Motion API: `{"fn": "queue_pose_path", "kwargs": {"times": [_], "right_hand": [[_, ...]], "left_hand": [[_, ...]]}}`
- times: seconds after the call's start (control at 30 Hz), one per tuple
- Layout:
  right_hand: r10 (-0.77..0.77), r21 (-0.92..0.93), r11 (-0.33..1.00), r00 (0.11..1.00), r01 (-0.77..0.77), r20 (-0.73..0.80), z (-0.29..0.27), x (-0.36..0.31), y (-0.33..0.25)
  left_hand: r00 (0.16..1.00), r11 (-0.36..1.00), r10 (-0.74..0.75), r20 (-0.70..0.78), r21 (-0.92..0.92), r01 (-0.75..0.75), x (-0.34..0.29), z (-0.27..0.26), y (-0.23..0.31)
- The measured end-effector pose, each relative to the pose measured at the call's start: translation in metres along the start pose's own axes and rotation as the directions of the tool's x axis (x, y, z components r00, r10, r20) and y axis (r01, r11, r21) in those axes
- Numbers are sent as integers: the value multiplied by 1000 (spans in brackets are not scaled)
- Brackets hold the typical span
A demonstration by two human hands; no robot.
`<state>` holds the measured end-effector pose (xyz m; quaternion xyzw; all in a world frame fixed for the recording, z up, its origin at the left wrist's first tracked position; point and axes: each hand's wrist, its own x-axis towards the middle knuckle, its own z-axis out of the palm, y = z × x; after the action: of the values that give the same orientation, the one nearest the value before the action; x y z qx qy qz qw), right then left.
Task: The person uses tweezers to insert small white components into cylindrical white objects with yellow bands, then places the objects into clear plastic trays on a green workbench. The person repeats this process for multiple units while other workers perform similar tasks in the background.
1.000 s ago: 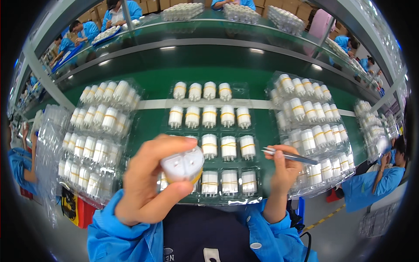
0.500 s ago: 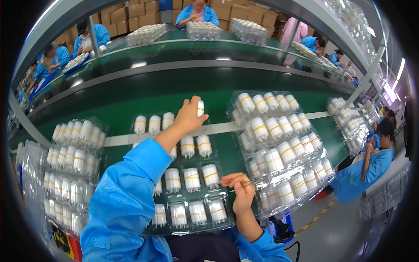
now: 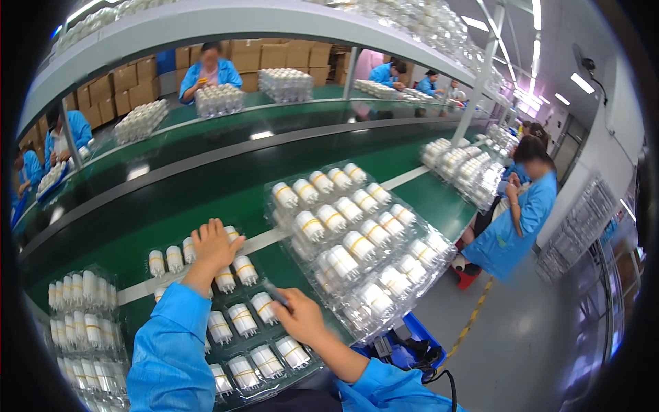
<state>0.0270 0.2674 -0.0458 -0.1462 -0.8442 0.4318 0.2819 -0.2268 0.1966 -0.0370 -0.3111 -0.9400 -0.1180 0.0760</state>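
A clear plastic tray point(image 3: 255, 342) lies in front of me, filled with rows of short white cylinders with yellow bands and small prongs at one end. Over its far row, my left hand point(image 3: 214, 248) is open with fingers spread, its fingertips beside the white cylinder point(image 3: 231, 234) at the right end of that row. My right hand point(image 3: 302, 317) is at the tray's right side, thumb and finger closed on a small greyish thing, too blurred to make out. The left forearm hides part of the tray's left side.
Stacked trays of white cylinders point(image 3: 343, 262) stand right of the tray; another stack point(image 3: 82, 328) stands on the left. A blue bin point(image 3: 419, 331) holding dark items sits below the bench edge. A co-worker point(image 3: 525, 206) in blue is at right; others work across the green conveyor point(image 3: 226, 185).
My left hand has let go of the white cylinder it held, which now sits in the tray's far row. The view has swung to the right, and my right hand remains beside the tray.
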Motion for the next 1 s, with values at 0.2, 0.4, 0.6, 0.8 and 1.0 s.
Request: {"fn": "queue_pose_path", "kwargs": {"times": [0.2,0.4,0.6,0.8,1.0], "right_hand": [[-19,13,1000,997,18,72,2,-12,-3],[-8,-117,993,985,29,173,1,-9,0],[114,-226,967,993,-115,-18,40,45,-6],[293,-338,897,956,-283,-23,62,89,4],[489,335,706,772,-624,406,54,95,21]], "left_hand": [[998,987,59,21,-153,-55,-49,-51,11],[961,846,271,-58,-461,-266,-175,-145,-4],[940,948,-298,-169,-169,270,-325,-125,-75],[911,867,-397,-109,-371,333,-374,-100,-85],[812,286,-578,84,-911,297,-376,-117,-70]]}}
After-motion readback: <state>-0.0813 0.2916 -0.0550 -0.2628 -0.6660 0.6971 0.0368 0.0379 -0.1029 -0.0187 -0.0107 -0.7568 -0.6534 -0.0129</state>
